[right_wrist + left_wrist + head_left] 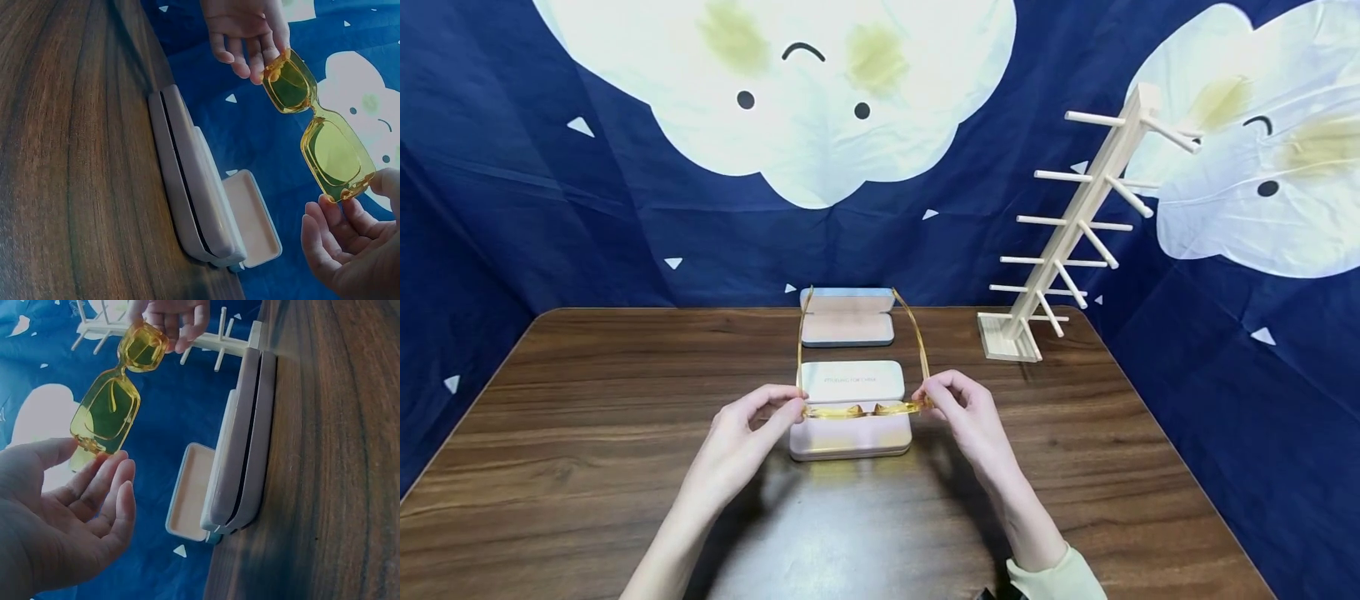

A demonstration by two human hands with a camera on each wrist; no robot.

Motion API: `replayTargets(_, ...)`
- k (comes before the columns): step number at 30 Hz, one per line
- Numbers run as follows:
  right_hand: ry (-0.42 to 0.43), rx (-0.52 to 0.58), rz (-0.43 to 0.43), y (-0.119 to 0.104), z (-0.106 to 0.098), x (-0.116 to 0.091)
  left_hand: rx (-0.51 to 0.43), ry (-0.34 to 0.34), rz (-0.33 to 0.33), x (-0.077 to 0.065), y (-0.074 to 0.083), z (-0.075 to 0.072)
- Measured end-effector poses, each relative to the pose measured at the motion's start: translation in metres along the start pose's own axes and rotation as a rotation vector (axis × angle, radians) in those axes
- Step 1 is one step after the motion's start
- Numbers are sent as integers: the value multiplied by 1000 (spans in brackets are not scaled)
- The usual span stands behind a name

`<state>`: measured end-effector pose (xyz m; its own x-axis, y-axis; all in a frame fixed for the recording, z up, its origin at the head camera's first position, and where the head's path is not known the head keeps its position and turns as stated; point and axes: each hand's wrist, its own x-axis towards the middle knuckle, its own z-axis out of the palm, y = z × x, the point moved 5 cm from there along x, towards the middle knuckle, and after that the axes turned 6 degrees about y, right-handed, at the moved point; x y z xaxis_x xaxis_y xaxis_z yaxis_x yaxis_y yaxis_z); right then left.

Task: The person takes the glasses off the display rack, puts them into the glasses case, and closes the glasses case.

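A pair of yellow sunglasses (898,408) is held level above the table, its temples unfolded and pointing away. My left hand (739,433) pinches the left end of the frame between thumb and fingers. At the other end, my right hand (967,425) pinches the frame by the hinge. In the left wrist view the yellow lenses (112,409) are seen from the front side. Below the sunglasses lies a pale pink glasses case (850,446) with its lid raised. Behind it, a blue-edged glasses case (847,329) stands open, showing a pinkish lining.
A wooden rack (1067,225) with several pegs stands at the back right of the brown table (625,467). Behind the table hangs a blue cloth (700,225) with white clouds. Something small and dark shows at the bottom edge near the right sleeve (1056,577).
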<state>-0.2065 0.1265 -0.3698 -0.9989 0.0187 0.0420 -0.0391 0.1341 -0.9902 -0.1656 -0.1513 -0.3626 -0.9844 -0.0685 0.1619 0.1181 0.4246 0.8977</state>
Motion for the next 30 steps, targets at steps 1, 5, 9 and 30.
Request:
replayTargets(1, 3, 0, 0, 0, 0, 0, -1, 6, 8, 0, 1, 0)
replayTargets(5, 21, -1, -1, 0, 2, -1, 11, 25, 39, -3, 3, 0)
replayTargets(9, 43, 1, -9, 0, 3, -2, 40, 33, 67, -4, 5, 1)
replayTargets(30, 49, -32, -26, -4, 5, -1, 32, 4, 131, -1, 8, 9)
